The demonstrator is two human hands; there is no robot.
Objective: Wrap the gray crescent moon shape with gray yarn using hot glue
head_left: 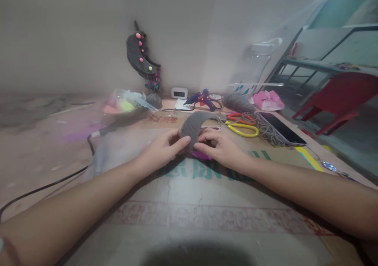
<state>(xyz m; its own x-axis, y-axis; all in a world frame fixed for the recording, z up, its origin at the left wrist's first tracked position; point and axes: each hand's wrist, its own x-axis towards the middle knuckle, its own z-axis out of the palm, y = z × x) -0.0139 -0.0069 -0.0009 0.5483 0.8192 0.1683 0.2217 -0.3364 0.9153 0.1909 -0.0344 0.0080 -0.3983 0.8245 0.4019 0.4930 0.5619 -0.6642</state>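
A crescent wrapped in grey yarn (191, 129) is held up over the cardboard, its curved tip pointing right. My left hand (165, 145) pinches its lower left edge between thumb and fingers. From the other side, my right hand (220, 145) has thumb and fingertips closed at the crescent's lower right edge. Something purple (202, 155) shows just below, between the hands; its kind is hard to make out. Behind the crescent's tip lie orange-handled scissors (240, 119) and a tool with yellow loop handles (243, 130).
A blue glue gun (203, 99) with a red light stands behind, beside a small digital clock (179, 93). Grey yarn (239, 102) and a phone (282, 129) lie right. A finished-looking crescent with pompoms (137, 53) hangs at the wall. A black cable (59, 182) runs left.
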